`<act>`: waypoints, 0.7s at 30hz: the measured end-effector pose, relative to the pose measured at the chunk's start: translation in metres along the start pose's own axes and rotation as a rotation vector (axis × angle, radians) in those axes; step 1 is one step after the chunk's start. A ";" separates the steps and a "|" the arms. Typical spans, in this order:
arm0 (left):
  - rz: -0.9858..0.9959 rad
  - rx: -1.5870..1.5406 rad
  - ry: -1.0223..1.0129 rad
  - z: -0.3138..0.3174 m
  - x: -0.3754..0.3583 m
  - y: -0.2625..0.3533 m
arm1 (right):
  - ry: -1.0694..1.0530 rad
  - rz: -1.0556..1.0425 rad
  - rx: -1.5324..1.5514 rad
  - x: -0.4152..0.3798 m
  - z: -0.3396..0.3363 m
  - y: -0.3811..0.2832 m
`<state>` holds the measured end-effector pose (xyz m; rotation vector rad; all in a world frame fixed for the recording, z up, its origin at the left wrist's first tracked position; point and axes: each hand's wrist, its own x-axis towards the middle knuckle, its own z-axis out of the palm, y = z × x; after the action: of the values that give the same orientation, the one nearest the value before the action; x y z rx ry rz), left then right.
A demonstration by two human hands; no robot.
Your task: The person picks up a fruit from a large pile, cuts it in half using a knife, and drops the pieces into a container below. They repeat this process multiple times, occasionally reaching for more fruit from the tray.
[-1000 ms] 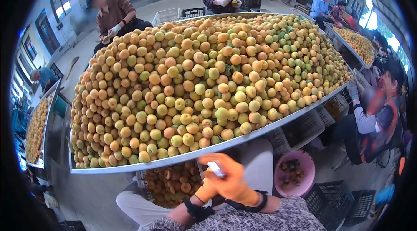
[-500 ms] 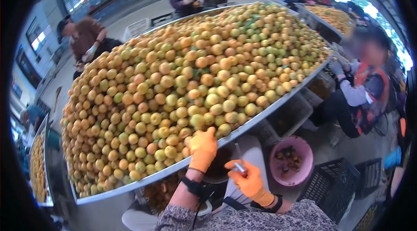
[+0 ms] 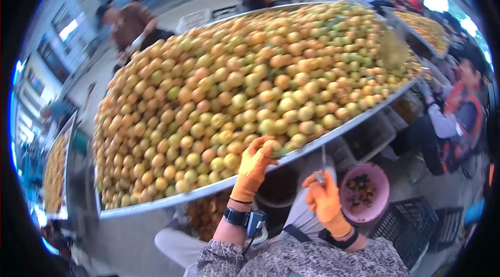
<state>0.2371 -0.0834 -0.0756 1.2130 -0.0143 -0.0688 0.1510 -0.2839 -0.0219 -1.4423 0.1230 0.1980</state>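
Yellow-orange round fruits (image 3: 208, 100) lie heaped in a large metal-rimmed tray (image 3: 172, 200). At its near edge my left hand (image 3: 253, 170), in an orange glove, has its fingers closed round one fruit (image 3: 273, 148). My right hand (image 3: 327, 201), also gloved in orange, is right of it, over my leg and outside the tray. Its fingers are closed on a thin metal tool (image 3: 323, 160) that points up; its handle is mostly hidden by the fingers.
A pink basin (image 3: 383, 201) with dark scraps stands at right, beside black crates (image 3: 405, 222). A grey bin (image 3: 364, 139) is under the tray's edge. A person (image 3: 450, 115) sits at right; others (image 3: 133, 27) work across the tray. More fruit trays (image 3: 424, 29) stand beyond.
The whole view has shifted, with the tray now further right and higher. My left hand has closed on a fruit and turned. The tool in my right hand now stands more upright.
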 end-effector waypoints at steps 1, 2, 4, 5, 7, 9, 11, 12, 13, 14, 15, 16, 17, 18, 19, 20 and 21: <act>-0.034 -0.239 -0.032 -0.006 -0.014 0.008 | -0.035 -0.009 -0.006 0.000 0.001 0.004; -0.056 -0.478 -0.073 -0.009 -0.028 0.016 | -0.091 0.031 0.030 0.000 0.002 0.006; 0.027 -0.541 -0.183 -0.014 -0.053 0.030 | -0.260 0.073 0.088 -0.003 0.010 0.002; 0.035 -0.487 -0.141 -0.018 -0.066 0.031 | -0.260 0.050 0.113 -0.007 0.023 -0.001; -0.001 -0.586 -0.112 -0.022 -0.091 0.036 | -0.368 0.065 0.087 -0.010 0.034 -0.006; -0.042 -0.653 -0.108 -0.027 -0.107 0.043 | -0.490 0.078 -0.007 -0.012 0.042 -0.012; -0.003 -0.577 -0.028 -0.029 -0.117 0.044 | -0.485 0.038 0.023 -0.014 0.051 -0.011; -0.006 -0.579 -0.027 -0.027 -0.120 0.048 | -0.475 -0.004 0.041 -0.016 0.053 -0.010; -0.024 -0.414 -0.028 -0.024 -0.119 0.055 | -0.402 -0.049 0.050 -0.019 0.056 -0.009; -0.042 -0.254 -0.033 -0.019 -0.117 0.059 | -0.393 -0.047 0.037 -0.020 0.058 -0.009; -0.083 -0.316 0.012 -0.010 -0.110 0.055 | -0.274 -0.120 0.009 -0.019 0.059 -0.009; -0.096 -0.325 -0.027 -0.005 -0.104 0.054 | -0.154 -0.200 -0.022 -0.017 0.057 -0.008; -0.102 -0.367 -0.045 -0.002 -0.099 0.047 | -0.045 -0.268 -0.149 -0.009 0.054 0.001; -0.111 -0.404 -0.065 0.002 -0.094 0.041 | 0.007 -0.220 -0.157 -0.005 0.055 -0.005; -0.114 -0.413 -0.090 0.005 -0.093 0.039 | 0.012 -0.230 -0.187 0.001 0.052 -0.008; -0.149 -0.447 -0.111 0.008 -0.093 0.038 | 0.015 -0.235 -0.216 0.007 0.048 -0.006; -0.184 -0.480 -0.126 0.010 -0.092 0.038 | 0.013 -0.242 -0.266 0.014 0.043 0.002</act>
<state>0.1461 -0.0743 -0.0344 0.7257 0.0034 -0.2934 0.1625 -0.2405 -0.0211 -1.7088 -0.0706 0.0058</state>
